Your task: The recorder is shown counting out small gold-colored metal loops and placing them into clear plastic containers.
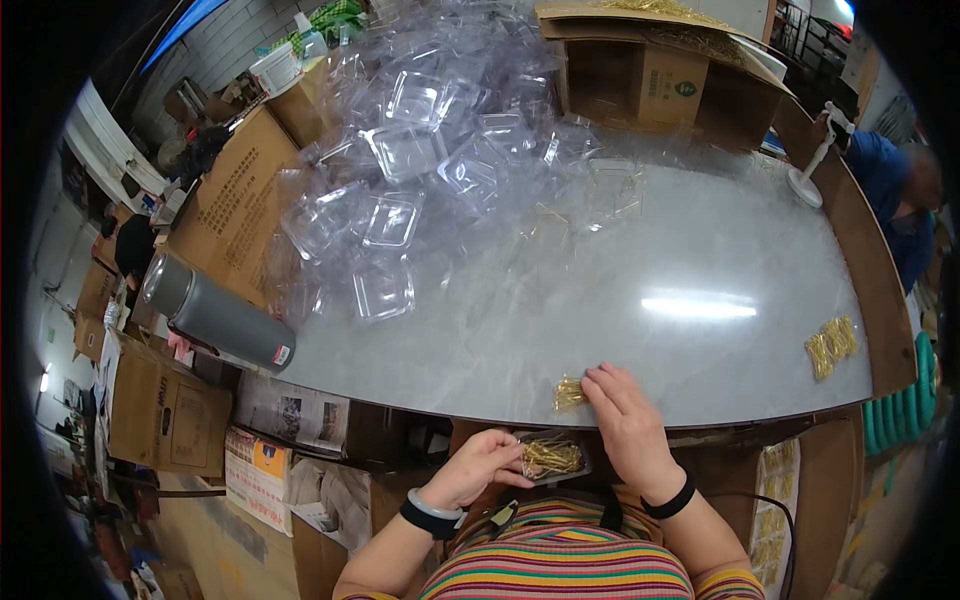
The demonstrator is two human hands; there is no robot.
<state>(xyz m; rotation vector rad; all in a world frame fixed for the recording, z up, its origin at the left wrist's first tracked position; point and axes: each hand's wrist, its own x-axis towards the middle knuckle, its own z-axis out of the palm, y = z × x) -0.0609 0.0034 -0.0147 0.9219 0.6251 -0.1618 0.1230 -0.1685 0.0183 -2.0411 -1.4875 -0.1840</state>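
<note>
My left hand (468, 470) pinches the side of a small clear plastic box (578, 468) in front of my body, below the table's near edge. Thin gold wire pieces (550, 457), perhaps pins, fill the box. On the near edge of the table lies a small bundle of similar gold wire pieces (568, 394). My right hand (630, 425) reaches over that edge, its fingertips closed against the right end of the bundle. The thumb of that hand is mostly hidden.
A large heap of clear plastic boxes (390, 215) covers the back left of the grey table (520, 350). A grey flask (220, 312) lies at the left. More gold bundles (831, 346) sit far right. An open cardboard carton (670, 85) stands behind; a person (890, 190) is beyond the right edge.
</note>
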